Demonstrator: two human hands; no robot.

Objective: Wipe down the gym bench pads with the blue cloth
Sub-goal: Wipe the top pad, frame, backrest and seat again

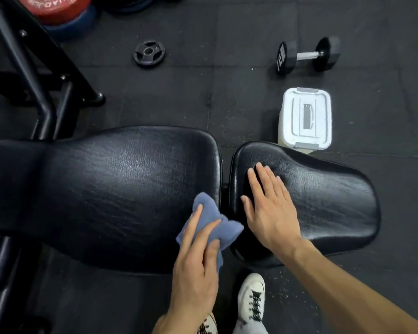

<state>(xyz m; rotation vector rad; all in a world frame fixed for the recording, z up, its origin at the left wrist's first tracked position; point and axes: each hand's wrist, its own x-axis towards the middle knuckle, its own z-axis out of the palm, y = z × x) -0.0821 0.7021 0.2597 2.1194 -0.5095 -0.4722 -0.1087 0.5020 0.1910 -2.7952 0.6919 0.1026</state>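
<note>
Two black padded bench sections lie side by side: the long back pad (101, 189) on the left and the shorter seat pad (323, 203) on the right, with a narrow gap between them. My left hand (198, 261) presses the crumpled blue cloth (212, 220) against the back pad's near right corner, fingers spread over it. My right hand (268, 208) lies flat, fingers apart, on the left part of the seat pad and holds nothing.
A white lidded plastic box (305, 116) stands on the black rubber floor just beyond the seat pad. Further back lie a black dumbbell (307, 55) and a small weight plate (149, 53). The black bench frame (34, 75) rises at left. My white shoe (251, 300) is below.
</note>
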